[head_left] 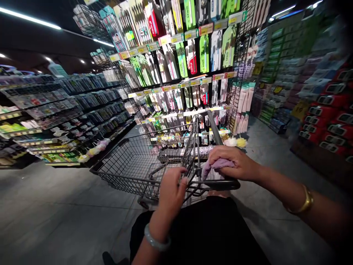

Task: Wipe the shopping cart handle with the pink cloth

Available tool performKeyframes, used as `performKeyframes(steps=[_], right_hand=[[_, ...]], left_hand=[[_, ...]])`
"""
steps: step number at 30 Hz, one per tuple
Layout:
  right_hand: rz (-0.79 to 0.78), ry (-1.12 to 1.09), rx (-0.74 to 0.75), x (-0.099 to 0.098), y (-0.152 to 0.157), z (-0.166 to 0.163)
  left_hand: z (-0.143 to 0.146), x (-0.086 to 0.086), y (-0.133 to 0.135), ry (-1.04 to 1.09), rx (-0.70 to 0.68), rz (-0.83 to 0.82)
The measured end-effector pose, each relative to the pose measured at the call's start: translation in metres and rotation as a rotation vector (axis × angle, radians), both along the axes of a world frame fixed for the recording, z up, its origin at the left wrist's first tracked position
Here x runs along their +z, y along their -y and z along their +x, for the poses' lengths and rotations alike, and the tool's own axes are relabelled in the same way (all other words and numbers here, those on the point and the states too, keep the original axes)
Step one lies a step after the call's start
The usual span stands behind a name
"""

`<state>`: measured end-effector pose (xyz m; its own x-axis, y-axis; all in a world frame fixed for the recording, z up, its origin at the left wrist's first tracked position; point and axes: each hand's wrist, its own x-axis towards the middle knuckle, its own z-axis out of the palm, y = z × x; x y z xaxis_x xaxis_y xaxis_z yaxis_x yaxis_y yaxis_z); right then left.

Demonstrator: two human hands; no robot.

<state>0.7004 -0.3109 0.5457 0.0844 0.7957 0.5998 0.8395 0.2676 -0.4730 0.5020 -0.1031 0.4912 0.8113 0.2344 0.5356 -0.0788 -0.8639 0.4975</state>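
A dark wire shopping cart (118, 180) stands in front of me, its basket showing bare mesh. My right hand (238, 162) is closed around a crumpled light purple cloth (223, 163), pressing it against the cart's black handle (222, 184). Over the near side of the basket is my left hand (171, 187), thumb and index finger apart, with nothing seen in it. Whether its fingers touch the wire, I cannot tell. A pale bangle (156, 241) circles the left wrist, and a gold bangle (306, 200) the right.
Directly beyond the cart rises a rack of packaged toothbrushes (190, 59) with price strips. Shelves of hanging packs (91, 99) line the left. On the right are stacked red packages (320, 117). Grey tiled floor (68, 213) surrounds the cart.
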Motion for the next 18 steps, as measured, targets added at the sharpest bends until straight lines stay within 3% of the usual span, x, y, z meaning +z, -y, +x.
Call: performKeyframes(steps=[2,5,7,10,12,14,18], right_hand=[[-0.01,0.037,-0.08,0.002,-0.003,0.008],[0.006,0.027,-0.273,0.009,-0.018,0.006],[-0.058,0.057,-0.137,0.017,-0.032,-0.011],[-0.27,0.174,0.262,0.027,-0.055,-0.039],[-0.383,0.246,0.366,0.029,-0.069,-0.041],[-0.439,0.313,0.326,0.028,-0.08,-0.032],[-0.434,0.356,0.069,0.026,-0.089,-0.023]], left_hand=[[0.003,0.0,0.029,-0.017,-0.102,-0.059],[0.0,-0.011,0.044,0.065,-0.091,-0.18],[-0.005,-0.021,0.041,0.112,-0.066,-0.203],[-0.015,-0.03,0.033,0.176,-0.03,-0.141],[-0.021,-0.031,0.032,0.2,-0.018,-0.129],[-0.027,-0.029,0.033,0.201,-0.019,-0.167],[-0.035,-0.026,0.039,0.261,0.003,-0.235]])
